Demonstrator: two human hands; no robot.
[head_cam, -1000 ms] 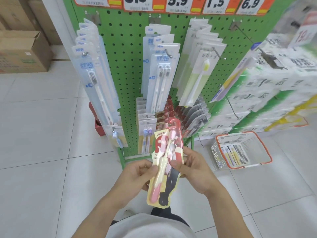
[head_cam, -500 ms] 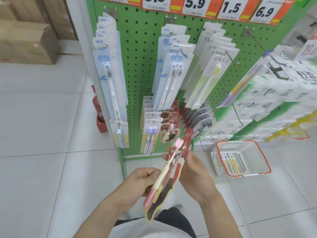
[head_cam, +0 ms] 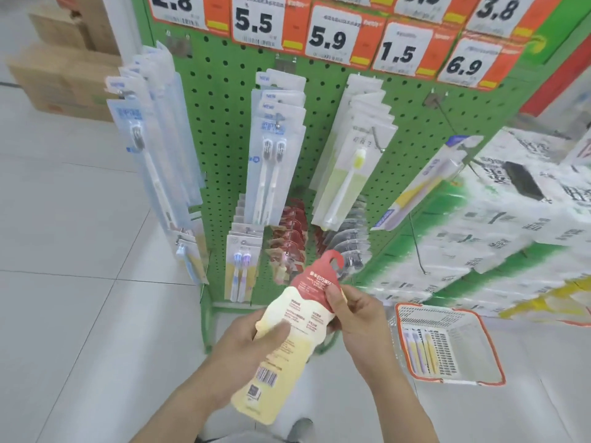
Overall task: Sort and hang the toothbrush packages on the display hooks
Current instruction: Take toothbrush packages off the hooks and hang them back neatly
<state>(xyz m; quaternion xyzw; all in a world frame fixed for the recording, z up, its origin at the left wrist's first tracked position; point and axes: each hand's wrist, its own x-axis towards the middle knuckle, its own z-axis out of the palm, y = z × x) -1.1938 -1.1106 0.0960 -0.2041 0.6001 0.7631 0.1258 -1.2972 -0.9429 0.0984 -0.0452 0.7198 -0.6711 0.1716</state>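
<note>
**Toothbrush package held back-side up before the pegboard**

Toothbrush package [head_cam: 289, 340], cream below and red at its hooked top, is held by both hands in front of the lower green pegboard [head_cam: 224, 123], tilted with its top toward the right. Its back faces the camera: small print too blurred to read, a barcode and a QR square near the bottom end. The left hand [head_cam: 246, 346] grips the package's middle, thumb pressed across the cream face. The right hand [head_cam: 355, 318] pinches the red upper part, thumb on top.

Left to right along the board's top, price tags [head_cam: 329, 36] read 2.8, 5.5, 5.9, 1.5, 6.9, with 3.8 above. Blue-white packs [head_cam: 150, 148] on the left hook carry "NEW" at their tops. The twin-brush packs [head_cam: 271, 148] show it too. A yellow-brush pack [head_cam: 348, 174] hangs right of them. Matching red packs [head_cam: 289, 238] fill a lower hook just beyond the held package's top.

Open tiled floor [head_cam: 80, 251] spreads left. An orange-rimmed basket [head_cam: 486, 340] with packs inside sits right, near the stacked goods.
</note>
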